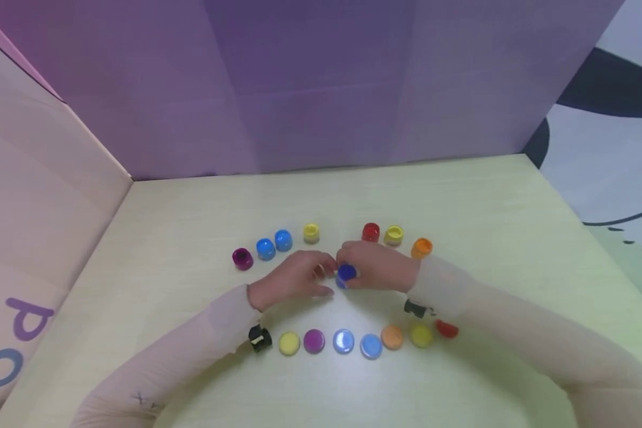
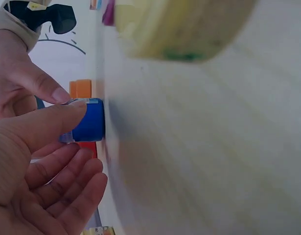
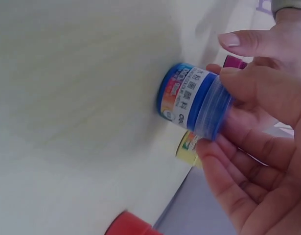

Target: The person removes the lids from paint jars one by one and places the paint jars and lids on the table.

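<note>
Near the middle of the table my right hand grips a small dark blue paint jar. In the right wrist view the jar has a printed label, and the thumb and fingers hold it round its ribbed, see-through upper part. My left hand is just left of it, fingers loosely bent and apart, nothing in the grasp. The left wrist view has the left thumb overlapping the jar, with the other fingers spread below.
Behind the hands stand open paint jars: purple, two blue, yellow, red, another yellow and orange. Nearer the body lies a row of several round lids, among them a purple one and a red one. Panels border the table.
</note>
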{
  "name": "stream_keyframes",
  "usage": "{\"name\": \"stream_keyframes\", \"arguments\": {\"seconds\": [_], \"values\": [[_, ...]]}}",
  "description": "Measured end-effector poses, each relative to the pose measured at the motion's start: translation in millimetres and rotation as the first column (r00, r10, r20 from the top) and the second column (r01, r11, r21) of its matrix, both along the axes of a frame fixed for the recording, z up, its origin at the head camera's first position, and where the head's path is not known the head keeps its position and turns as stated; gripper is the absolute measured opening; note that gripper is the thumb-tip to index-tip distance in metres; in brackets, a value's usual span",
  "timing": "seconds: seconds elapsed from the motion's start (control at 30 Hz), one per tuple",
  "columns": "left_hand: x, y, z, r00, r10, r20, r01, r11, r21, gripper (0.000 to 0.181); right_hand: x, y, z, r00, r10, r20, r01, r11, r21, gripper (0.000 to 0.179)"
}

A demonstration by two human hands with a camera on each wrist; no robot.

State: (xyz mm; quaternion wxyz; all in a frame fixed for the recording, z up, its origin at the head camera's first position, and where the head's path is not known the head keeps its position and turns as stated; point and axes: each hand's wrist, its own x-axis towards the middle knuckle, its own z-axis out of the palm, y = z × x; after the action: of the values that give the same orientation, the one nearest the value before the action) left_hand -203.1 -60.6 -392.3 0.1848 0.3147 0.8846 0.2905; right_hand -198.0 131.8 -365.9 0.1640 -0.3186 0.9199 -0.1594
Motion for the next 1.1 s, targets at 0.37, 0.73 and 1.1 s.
{"name": "stream_keyframes", "arguments": {"seconds": [0.37,0.73,1.1], "values": [[0.5,7.5,-7.2,0.996,-0.057,0.068,0.055,0.998,0.040,0.044,18.4,-8,-0.6,1.000,-0.014,0.015,0.014,1.000,-0.018,0.031],[-1.9,8.3,-14.7,0.990,-0.126,0.068,0.117,0.985,0.125,0.038,26.4,-14,3.2,1.000,0.009,-0.020,-0.008,1.000,0.029,0.030],[-6.1,7.9,-16.4,0.985,-0.172,0.023,0.168,0.979,0.119,0.037,24.9,-7,-1.0,0.972,0.198,-0.125,-0.192,0.979,0.063,0.030]]}}
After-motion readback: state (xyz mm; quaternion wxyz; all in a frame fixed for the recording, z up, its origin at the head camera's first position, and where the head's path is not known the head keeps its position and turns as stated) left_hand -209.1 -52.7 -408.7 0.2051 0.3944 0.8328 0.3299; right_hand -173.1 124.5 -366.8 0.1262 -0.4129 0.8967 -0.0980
